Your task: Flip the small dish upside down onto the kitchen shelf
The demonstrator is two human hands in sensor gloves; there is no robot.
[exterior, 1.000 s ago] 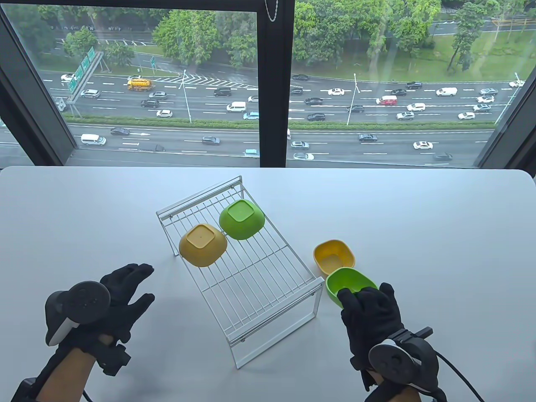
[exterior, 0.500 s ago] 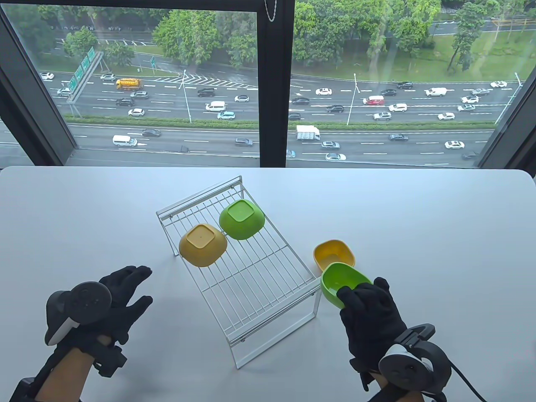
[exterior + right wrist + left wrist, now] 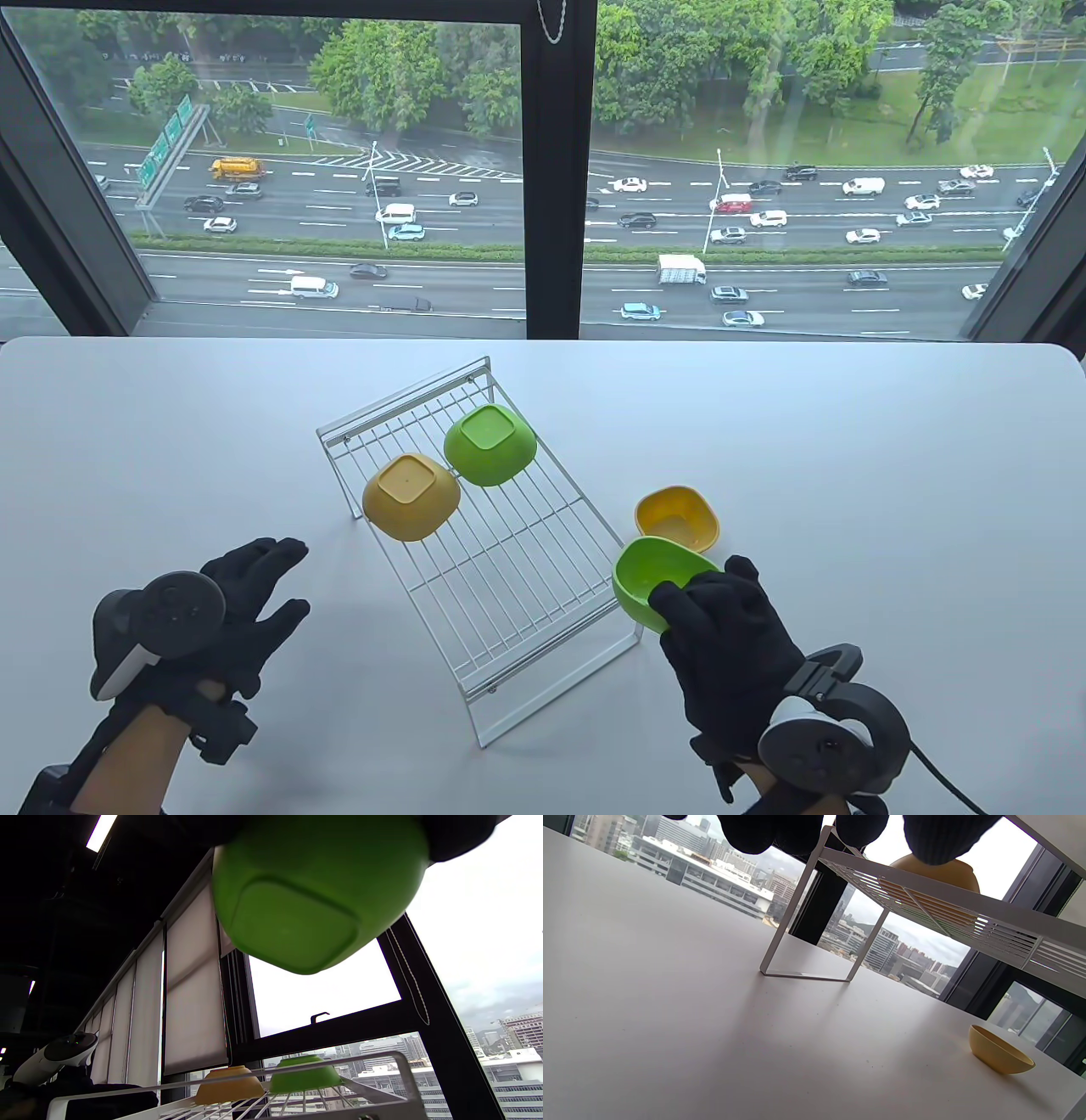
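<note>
My right hand (image 3: 730, 632) grips a green dish (image 3: 649, 577) by its near rim and holds it, open side up and tilted, in the air beside the right edge of the white wire shelf (image 3: 509, 577). The right wrist view shows its underside (image 3: 305, 899) close up above the shelf (image 3: 254, 1103). An orange dish (image 3: 411, 497) and a green dish (image 3: 490, 444) lie upside down on the shelf's far end. A yellow dish (image 3: 677, 519) stands open side up on the table right of the shelf. My left hand (image 3: 254, 586) is open and empty, left of the shelf.
The white table (image 3: 848, 441) runs to a window at the back. In the left wrist view the shelf's leg frame (image 3: 806, 971) stands on the table and the yellow dish (image 3: 999, 1056) sits at the right.
My right hand has lifted the green dish off the table and moved it left toward the shelf, away from the yellow dish. The left hand has stayed in place.
</note>
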